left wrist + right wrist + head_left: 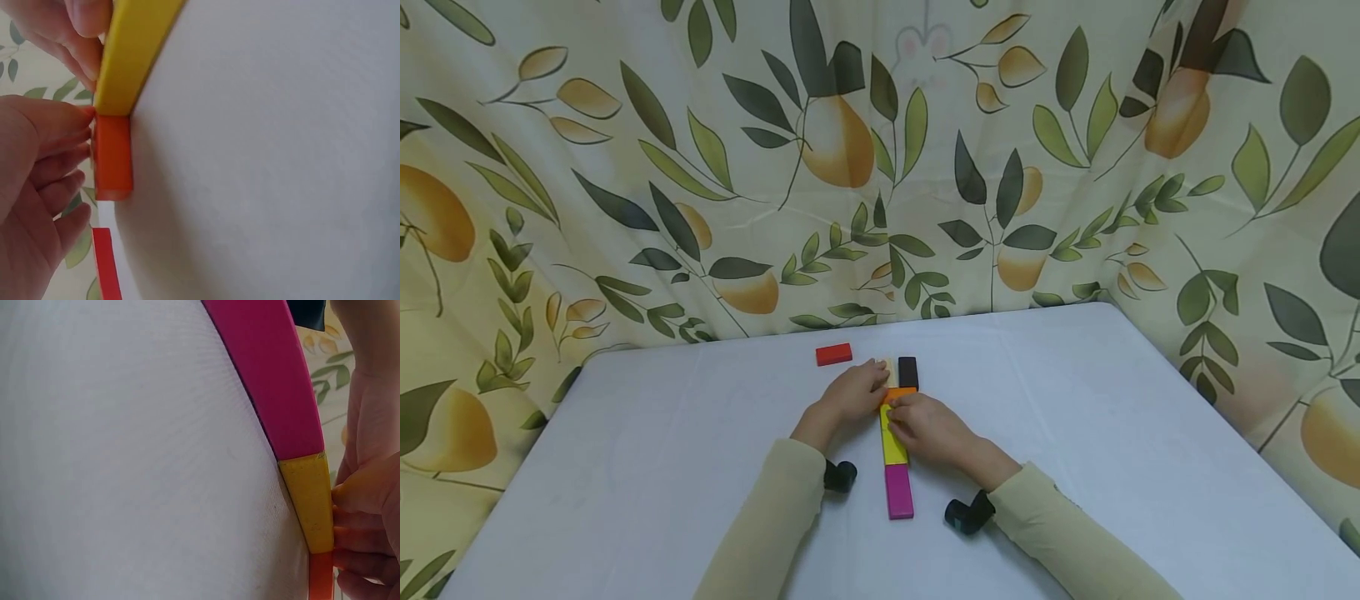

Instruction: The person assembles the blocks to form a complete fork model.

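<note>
A line of coloured blocks runs away from me: a magenta block (899, 492), a yellow block (894, 450), then an orange block (114, 156) set crosswise. Beyond it, a cream block (891, 372) and a black block (907, 372) sit side by side. My left hand (853, 392) grips at the orange block's left end, its fingers reaching over the cream block and partly covering it. My right hand (934, 427) pinches the yellow block near its joint with the orange one; its fingertips overlap both. The yellow and orange blocks meet end to side.
A red block (833, 354) lies alone near the far edge, left of the line. The white-covered table (647, 483) backs onto a leaf-and-fruit patterned curtain (850, 192). Black wrist cameras (968, 512) hang below both sleeves, close to the tabletop.
</note>
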{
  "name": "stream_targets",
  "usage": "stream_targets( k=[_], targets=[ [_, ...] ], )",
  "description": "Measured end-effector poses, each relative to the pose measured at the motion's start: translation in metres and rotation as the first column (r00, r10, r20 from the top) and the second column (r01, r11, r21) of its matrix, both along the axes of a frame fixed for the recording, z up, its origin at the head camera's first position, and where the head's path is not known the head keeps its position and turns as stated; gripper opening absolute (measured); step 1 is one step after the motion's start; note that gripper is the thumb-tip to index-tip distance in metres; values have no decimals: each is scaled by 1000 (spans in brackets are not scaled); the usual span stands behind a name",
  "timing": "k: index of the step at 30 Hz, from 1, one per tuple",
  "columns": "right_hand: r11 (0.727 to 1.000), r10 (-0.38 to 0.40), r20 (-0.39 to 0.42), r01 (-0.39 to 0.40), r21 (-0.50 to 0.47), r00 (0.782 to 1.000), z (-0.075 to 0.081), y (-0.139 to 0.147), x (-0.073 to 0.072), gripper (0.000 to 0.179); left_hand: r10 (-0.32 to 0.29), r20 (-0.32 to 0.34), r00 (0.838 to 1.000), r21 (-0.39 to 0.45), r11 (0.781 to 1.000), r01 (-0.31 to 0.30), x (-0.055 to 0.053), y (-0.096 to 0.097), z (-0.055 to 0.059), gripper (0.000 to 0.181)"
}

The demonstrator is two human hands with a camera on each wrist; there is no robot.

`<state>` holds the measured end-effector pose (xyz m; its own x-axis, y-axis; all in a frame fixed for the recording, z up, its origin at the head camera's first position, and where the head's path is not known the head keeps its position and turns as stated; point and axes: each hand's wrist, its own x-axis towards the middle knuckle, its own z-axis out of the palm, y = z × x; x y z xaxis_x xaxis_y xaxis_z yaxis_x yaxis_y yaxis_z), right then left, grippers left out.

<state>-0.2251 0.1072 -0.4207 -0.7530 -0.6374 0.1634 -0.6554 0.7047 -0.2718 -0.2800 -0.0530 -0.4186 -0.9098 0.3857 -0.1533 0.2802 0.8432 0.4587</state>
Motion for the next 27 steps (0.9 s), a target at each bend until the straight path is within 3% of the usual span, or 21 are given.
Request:
stream_targets(
  k=[2, 5, 8, 13, 16, 19, 27],
  targets=[
    [1000, 3, 0, -3, 0, 1000, -1, 0, -1, 23, -1, 2, 1000, -1, 1000, 1, -1, 1, 0, 46],
    [1000, 6, 4, -6, -6, 1000, -1, 1, -2, 22, 17, -5, 1000, 62, 998, -17, -2, -1, 1, 46],
    [1000, 20, 8, -20, -16, 1000, -2, 0, -1, 21, 97, -25, 995, 144, 985, -92, -4, -5, 0, 45],
    [1000, 26, -7, -26, -17, 1000, -3, -1, -1, 20, 297, -20, 955, 222, 932, -285, -9, -13, -1, 45],
    [1000, 1, 4, -1, -1, 1000, -2, 0, -1, 22, 363, -9, 932, 234, 907, -351, -11, -17, -2, 44],
    [1000, -16, 12, 16, 13, 1000, -2, 0, -1, 24, 388, -35, 921, 232, 900, -370, -14, -20, -3, 44],
    [1000, 7, 13, -7, 13, 1000, -2, 0, 0, 23, 389, -110, 914, 170, 914, -369, -18, -25, -8, 41]
  ],
)
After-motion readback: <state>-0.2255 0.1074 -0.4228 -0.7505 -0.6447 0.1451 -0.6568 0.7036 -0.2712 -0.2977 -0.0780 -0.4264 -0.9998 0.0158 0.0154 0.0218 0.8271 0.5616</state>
